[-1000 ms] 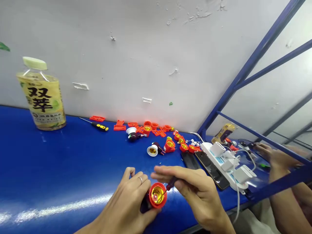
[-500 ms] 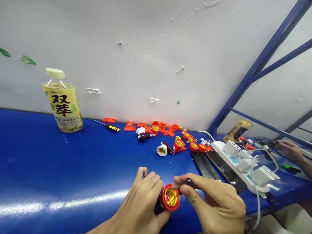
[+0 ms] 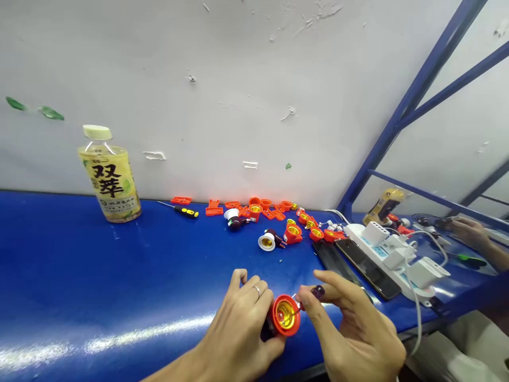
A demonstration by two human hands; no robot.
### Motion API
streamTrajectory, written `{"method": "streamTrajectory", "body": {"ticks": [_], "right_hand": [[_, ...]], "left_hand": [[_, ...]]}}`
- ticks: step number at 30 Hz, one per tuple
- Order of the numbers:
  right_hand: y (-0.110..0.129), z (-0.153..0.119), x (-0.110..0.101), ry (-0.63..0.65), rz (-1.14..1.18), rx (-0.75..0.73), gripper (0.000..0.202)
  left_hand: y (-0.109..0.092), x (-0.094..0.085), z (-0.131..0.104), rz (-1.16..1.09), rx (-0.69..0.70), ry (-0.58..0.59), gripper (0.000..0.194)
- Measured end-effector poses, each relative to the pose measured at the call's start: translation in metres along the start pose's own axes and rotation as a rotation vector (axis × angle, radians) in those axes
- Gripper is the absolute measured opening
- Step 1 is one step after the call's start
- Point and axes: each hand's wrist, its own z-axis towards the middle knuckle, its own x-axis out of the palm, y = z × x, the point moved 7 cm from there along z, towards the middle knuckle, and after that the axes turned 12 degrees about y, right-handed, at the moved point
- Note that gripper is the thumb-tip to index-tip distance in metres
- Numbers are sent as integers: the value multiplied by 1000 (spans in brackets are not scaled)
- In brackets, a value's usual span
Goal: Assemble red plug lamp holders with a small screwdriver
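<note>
Near the front edge of the glossy blue bench [image 3: 119,286], well forward of the drink bottle [image 3: 110,175], the left hand [image 3: 234,334] wraps around a red lamp socket [image 3: 284,315], its round mouth showing a shiny brass threaded liner. The right hand [image 3: 353,329] pinches a small dark-handled screwdriver [image 3: 314,294], whose thin shaft reaches into that mouth; the tip is too small to see, so it probably sits on an inner screw. This socket looks partly assembled, while behind it, right of the bottle, a scatter of loose red parts [image 3: 278,212] and a white socket [image 3: 266,242] lie along the wall, apparently unfinished. Hard moulded plastic throughout.
</note>
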Motion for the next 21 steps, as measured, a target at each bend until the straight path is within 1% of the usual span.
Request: {"method": "streamTrajectory", "body": {"ticks": [2,5,8,9,11,12,15,16,17,18,21], "right_hand": [[-2,2,0,101,13,-53,38],[-4,2,-5,261,-25,-98,38],[-9,-2,-8,397,-44,-27,33],[-10,-2,-11,398,-33,11,28],[-7,1,-17,370,-35,31,18],[-2,4,-18,357,-54,4,16],[15,13,-11,446,-142,-177,18],[19,15,-8,480,-172,-214,20],[20,16,-6,479,-195,-213,19],[19,18,-7,438,-204,-178,17],[8,15,-12,235,-171,15,10]], "left_hand": [[0,0,0,0,6,-15,15],[2,2,0,-27,-15,-17,16],[6,5,1,-61,-44,5,18],[6,6,1,-68,-48,14,18],[7,7,0,-80,-49,23,19],[7,8,0,-84,-52,32,19],[8,10,2,-102,-77,79,20],[8,11,2,-108,-85,96,21],[8,12,3,-110,-93,111,22],[9,12,4,-110,-100,123,23],[10,13,6,-111,-109,155,25]]}}
